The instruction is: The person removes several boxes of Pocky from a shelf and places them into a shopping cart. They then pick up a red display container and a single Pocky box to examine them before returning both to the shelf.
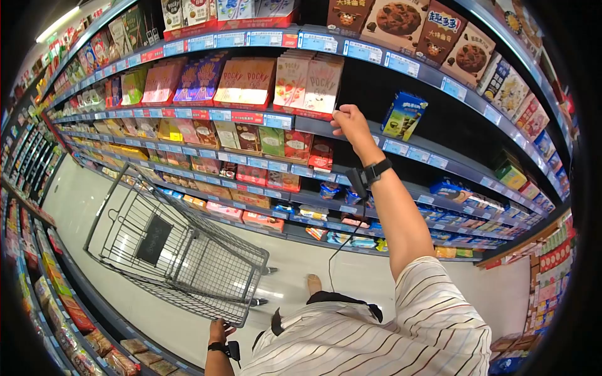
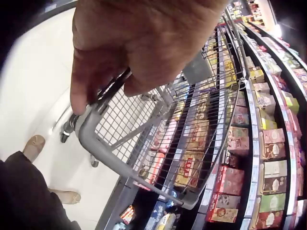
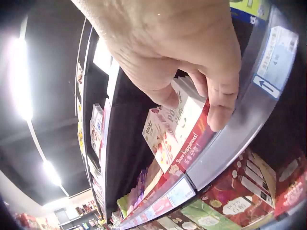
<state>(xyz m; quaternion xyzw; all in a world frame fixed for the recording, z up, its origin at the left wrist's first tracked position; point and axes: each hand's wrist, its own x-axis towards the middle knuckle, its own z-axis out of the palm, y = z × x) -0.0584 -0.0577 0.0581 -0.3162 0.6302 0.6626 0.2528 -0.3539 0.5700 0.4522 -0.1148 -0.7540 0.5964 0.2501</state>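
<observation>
My left hand (image 1: 219, 329) grips the rim of a grey wire shopping cart (image 1: 175, 250); the left wrist view shows its fingers curled over the cart's corner. My right hand (image 1: 352, 127) reaches up to a shelf and grips the right end of a red display tray (image 3: 200, 136). Its thumb lies against the white Pocky boxes (image 3: 180, 108), while a finger bends over the tray's red edge. Pink Pocky boxes (image 1: 290, 81) stand beside the white ones in the same tray. Part of the grip is hidden behind the hand.
Right of my right hand a green-and-blue biscuit box (image 1: 404, 116) stands alone on the shelf. Large brown cookie boxes (image 1: 395, 25) line the shelf above. Price tags run along the shelf edges. Another stocked shelf (image 1: 69, 307) flanks the aisle at left, across the pale floor (image 1: 63, 194).
</observation>
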